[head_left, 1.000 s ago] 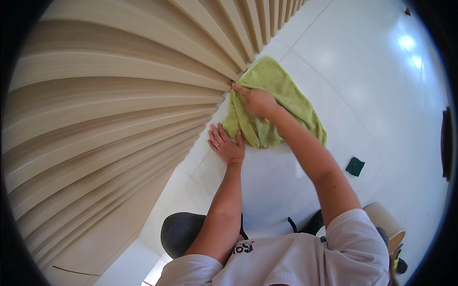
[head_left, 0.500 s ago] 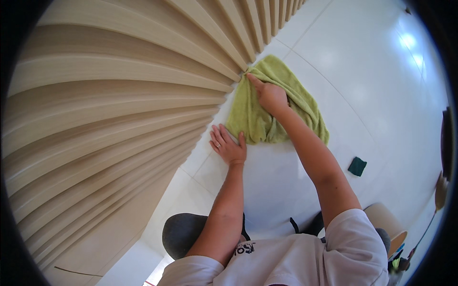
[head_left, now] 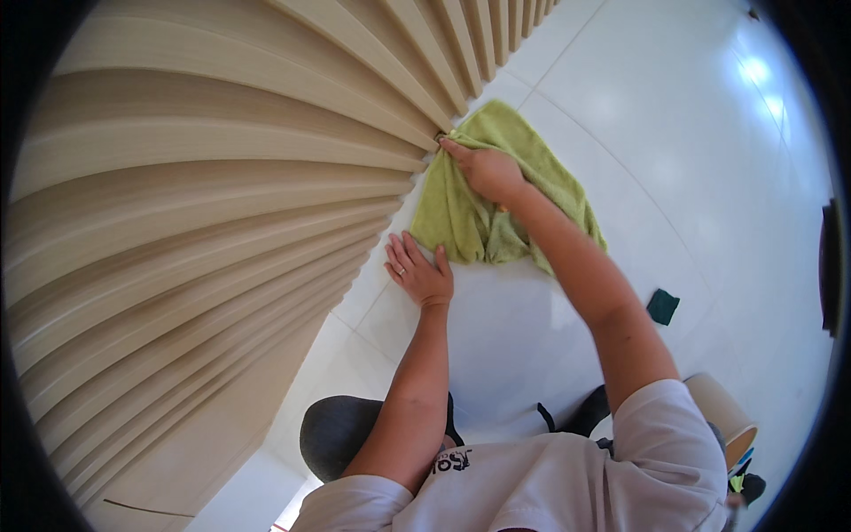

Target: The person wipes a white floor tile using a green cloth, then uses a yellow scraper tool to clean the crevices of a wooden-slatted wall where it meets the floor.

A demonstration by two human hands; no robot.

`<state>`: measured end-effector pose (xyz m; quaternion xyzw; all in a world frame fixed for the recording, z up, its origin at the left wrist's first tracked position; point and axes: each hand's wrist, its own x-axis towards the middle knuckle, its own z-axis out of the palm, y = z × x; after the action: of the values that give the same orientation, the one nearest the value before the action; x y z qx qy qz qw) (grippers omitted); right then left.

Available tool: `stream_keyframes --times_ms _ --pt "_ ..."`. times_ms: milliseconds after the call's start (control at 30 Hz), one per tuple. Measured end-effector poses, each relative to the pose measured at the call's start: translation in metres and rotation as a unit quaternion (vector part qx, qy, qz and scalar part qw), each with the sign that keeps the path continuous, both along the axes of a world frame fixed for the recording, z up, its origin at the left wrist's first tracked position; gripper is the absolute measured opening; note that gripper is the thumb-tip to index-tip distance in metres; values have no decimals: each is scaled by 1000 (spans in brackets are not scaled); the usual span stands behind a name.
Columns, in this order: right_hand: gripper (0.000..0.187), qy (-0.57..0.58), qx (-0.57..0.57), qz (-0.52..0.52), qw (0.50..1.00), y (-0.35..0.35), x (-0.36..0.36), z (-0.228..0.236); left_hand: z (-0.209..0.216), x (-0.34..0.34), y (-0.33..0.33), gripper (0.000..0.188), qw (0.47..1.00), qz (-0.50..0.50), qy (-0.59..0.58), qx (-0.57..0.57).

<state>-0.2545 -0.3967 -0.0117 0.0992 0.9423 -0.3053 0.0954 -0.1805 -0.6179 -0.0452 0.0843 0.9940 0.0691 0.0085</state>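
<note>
A green terry towel (head_left: 519, 155) lies spread and rumpled on the white tiled floor, its far left edge against the foot of the wooden slats (head_left: 355, 146). On the towel, my right hand (head_left: 483, 170) has its index finger stretched out, pushing a fold into the gap at the base of two slats; the other fingers curl on the cloth, partly hidden. My left hand (head_left: 419, 277) rests flat on the floor beside the towel's near left corner, fingers apart and holding nothing. A ring shows on one finger.
A small dark green pad (head_left: 662, 307) lies on the floor to the right. Near my right side stands a beige bucket-like container (head_left: 720, 415), with small coloured items (head_left: 743, 470) beside it. A dark object (head_left: 831, 266) is at the far right edge.
My right hand has shifted slightly left, its fingertip now deeper in at the slats' base. The towel's right part has bunched a little; my left hand stays in place.
</note>
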Motion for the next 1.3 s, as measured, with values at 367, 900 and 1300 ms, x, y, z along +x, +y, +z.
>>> stream_keyframes --times_ms 367,900,1300 --pt "50 -25 12 -47 999 -6 -1 5 4 0 0 74 1000 -4 -10 0" --pt "47 1 20 -115 993 17 -5 5 3 2 4 76 1000 -7 4 12" --pt "53 20 26 -74 997 27 15 4 5 0 2 77 1000 -6 -6 14"
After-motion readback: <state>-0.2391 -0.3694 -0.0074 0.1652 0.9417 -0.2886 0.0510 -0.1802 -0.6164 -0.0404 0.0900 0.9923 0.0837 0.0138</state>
